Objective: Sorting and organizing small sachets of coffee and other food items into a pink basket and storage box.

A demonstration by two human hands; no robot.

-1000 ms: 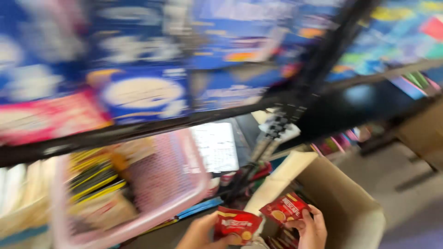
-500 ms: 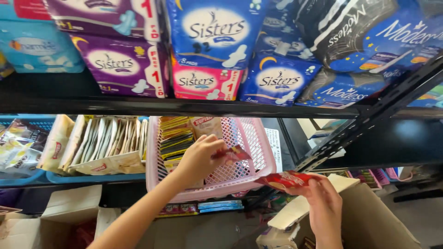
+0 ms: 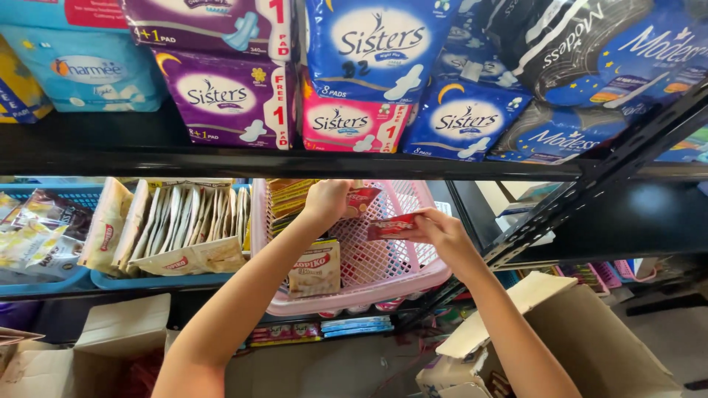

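Holding red packets over the pink basket (image 3: pixel 383 284): left hand (image 3: pixel 328 203) fingers clamped on one (image 3: pixel 363 200), right hand (image 3: pixel 435 230) at three o'clock pinching another (image 3: pixel 392 225).

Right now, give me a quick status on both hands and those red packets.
Left hand grips a red packet inside the pink basket. Right hand holds a second red packet at the basket's mouth. Yellow packs stand at the basket's left side.

Shop: packaged goods (image 3: pixel 221 99) stacked on black shelves (image 3: pixel 295 163), stock cartons (image 3: pixel 590 346) below.
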